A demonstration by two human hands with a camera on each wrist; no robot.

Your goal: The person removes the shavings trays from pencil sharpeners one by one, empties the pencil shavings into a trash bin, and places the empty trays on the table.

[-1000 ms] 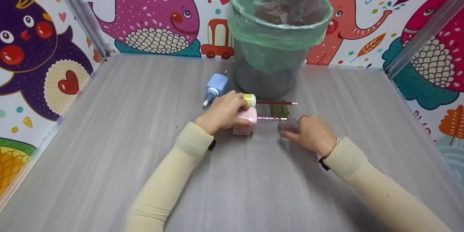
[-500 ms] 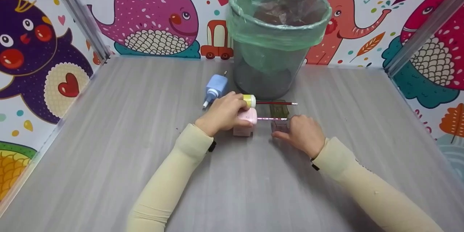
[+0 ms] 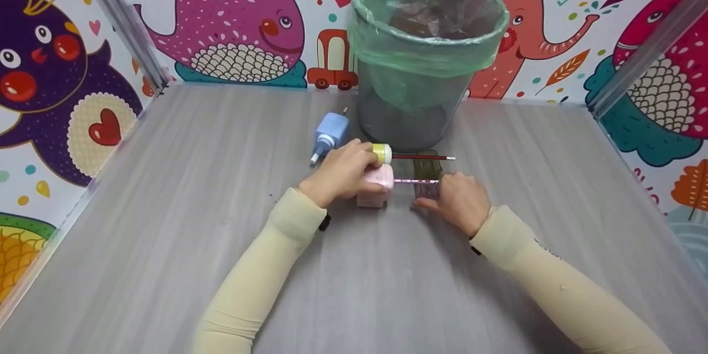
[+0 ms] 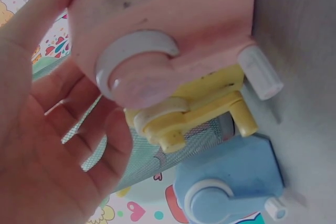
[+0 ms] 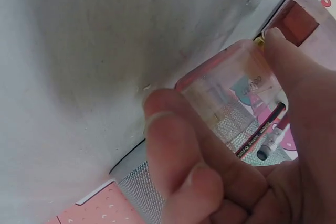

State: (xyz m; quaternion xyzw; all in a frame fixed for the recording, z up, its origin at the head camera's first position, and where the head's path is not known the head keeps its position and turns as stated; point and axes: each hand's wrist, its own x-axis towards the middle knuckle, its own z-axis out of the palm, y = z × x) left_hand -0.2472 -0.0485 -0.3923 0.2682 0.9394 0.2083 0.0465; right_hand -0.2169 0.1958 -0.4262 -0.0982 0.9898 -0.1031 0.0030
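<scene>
My left hand (image 3: 340,171) grips the pink hand-crank pencil sharpener (image 3: 371,199), thumb along its near side. Behind it lies a yellow sharpener (image 3: 383,152); both show their cranks in the left wrist view. A patterned pencil (image 3: 416,181) sticks out of the pink one toward the right, and a red-and-black pencil (image 3: 423,157) out of the yellow one. Between thumb and fingers, my right hand (image 3: 463,199) pinches a clear pinkish shavings drawer (image 5: 239,72) close over the table. Beyond the thumb, the pink sharpener's open slot (image 5: 297,23) faces the drawer.
A blue crank sharpener (image 3: 332,126) stands behind my left hand, a pencil tip at its far end. An olive see-through drawer (image 3: 427,165) lies just beyond my right hand. Behind these stands a mesh bin (image 3: 409,116) with a green liner. Patterned panels (image 3: 238,22) bound the table.
My right hand has moved left with the clear drawer, nearer the pink sharpener and alongside the olive drawer. My left hand holds its place.
</scene>
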